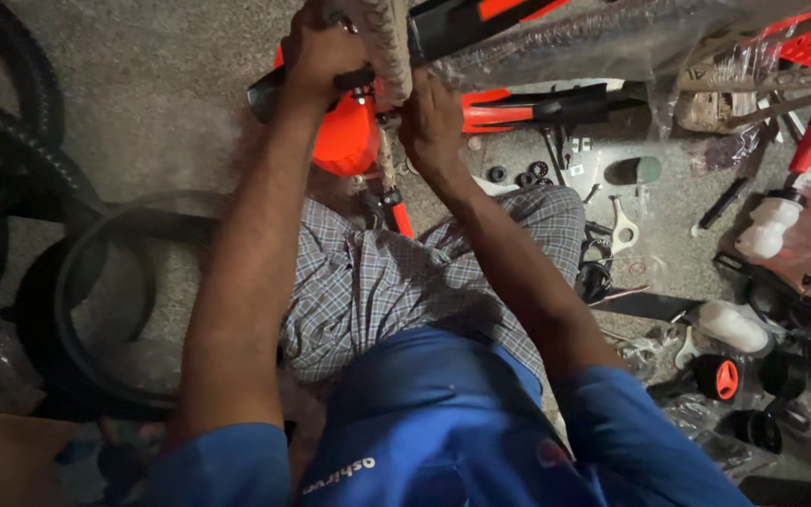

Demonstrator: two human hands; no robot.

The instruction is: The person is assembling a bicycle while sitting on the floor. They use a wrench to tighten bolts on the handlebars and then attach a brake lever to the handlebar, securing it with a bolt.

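Black-and-orange bicycle frame [518, 105] in both fists: left hand [321, 52] and right hand [432, 117] fingers wrapped tight.

My left hand [321, 52] grips the black-and-orange bicycle frame [518, 108]; my right hand [432, 122] clasps its paper-wrapped tube [389, 47], above parts scattered on the floor [161, 103].
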